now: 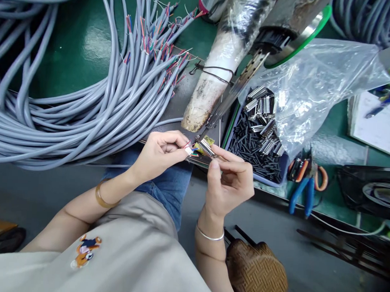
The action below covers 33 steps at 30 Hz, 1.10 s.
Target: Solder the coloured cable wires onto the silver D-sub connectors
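Note:
My left hand (159, 154) pinches the end of a grey cable, from which thin coloured wires (194, 151) fan out just past the fingertips. A multi-pin metal connector (206, 147) is gripped between the thumb and fingers of my right hand (230, 177), close to those wires. Directly above the connector points the tip of a soldering iron (229, 91), mounted with its tip downward. A yellow piece of sponge (208, 140) lies behind the connector. Whether the wires touch the pins, I cannot tell.
Grey cables (86, 115) with stripped ends cover the left. A white tapering object (210, 82) wrapped in film leans beside the iron. At right, a bin (284, 175) holds metal connectors (264, 110) and black sleeves (252, 157); near it lie a plastic bag (310, 90) and pliers (304, 189).

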{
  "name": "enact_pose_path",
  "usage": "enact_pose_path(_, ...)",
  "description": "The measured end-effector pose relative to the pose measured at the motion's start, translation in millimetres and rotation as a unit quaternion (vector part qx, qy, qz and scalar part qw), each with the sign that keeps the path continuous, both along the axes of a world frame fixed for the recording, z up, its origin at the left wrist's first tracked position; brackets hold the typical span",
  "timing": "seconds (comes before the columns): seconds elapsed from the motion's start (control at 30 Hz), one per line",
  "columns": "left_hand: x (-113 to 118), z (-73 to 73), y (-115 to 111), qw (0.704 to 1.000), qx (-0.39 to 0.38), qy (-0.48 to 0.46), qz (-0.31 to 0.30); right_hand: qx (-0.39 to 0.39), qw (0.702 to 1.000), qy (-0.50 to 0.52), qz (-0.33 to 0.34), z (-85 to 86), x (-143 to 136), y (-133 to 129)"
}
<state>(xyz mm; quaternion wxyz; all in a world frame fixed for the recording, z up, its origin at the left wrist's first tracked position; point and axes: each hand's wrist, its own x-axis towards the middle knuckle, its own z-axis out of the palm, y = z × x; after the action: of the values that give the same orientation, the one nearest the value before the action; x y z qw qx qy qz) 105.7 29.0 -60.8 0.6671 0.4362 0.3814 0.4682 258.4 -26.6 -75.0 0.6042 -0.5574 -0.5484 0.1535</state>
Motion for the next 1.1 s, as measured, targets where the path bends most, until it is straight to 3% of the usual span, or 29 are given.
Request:
enact_pose_path(0.13, -4, -0.7, -10, 0.997, -0.051, -0.010, -0.056, -0.005, 0.999, 0.043, 0.007, -0.6, 0, -10)
enact_pose_path(0.3, -8, -0.1, -17, 0.989, -0.086, -0.064, -0.104, -0.028, 0.997, 0.006, 0.066, -7.8, -6, -25)
enact_pose_path(0.43, -13, 4.3, -14, 0.977, -0.119, -0.083, -0.158, 0.017, 0.999, 0.012, 0.030, 0.4, -2, -27)
enact_pose_path(0.5, -17, 7.2, -13, 0.965, -0.136, -0.080, -0.209, -0.030, 0.998, 0.032, 0.035, 9.6, 4, -25)
enact_pose_path(0.6, -21, 10.0, -11, 0.938, -0.152, -0.078, -0.302, -0.170, 0.972, 0.057, 0.151, 20.8, 14, -23)
enact_pose_path(0.67, -23, 10.1, -10, 0.925, -0.167, -0.077, -0.332, -0.196, 0.955, 0.070, 0.211, 24.2, 18, -22)
enact_pose_path(0.8, -23, 8.0, -12, 0.932, -0.187, -0.085, -0.299, -0.136, 0.960, 0.083, 0.231, 26.0, 17, -21)
enact_pose_path(0.87, -22, 6.6, -12, 0.946, -0.178, -0.093, -0.254, -0.093, 0.975, 0.091, 0.180, 27.7, 13, -21)
enact_pose_path(1.0, -19, 3.7, -11, 0.977, -0.145, -0.079, -0.135, -0.015, 0.997, 0.080, 0.016, 29.3, 6, -19)
enact_pose_path(1.1, -16, 2.3, -11, 0.987, -0.126, -0.054, -0.086, 0.000, 1.000, 0.016, -0.022, 21.3, 3, -19)
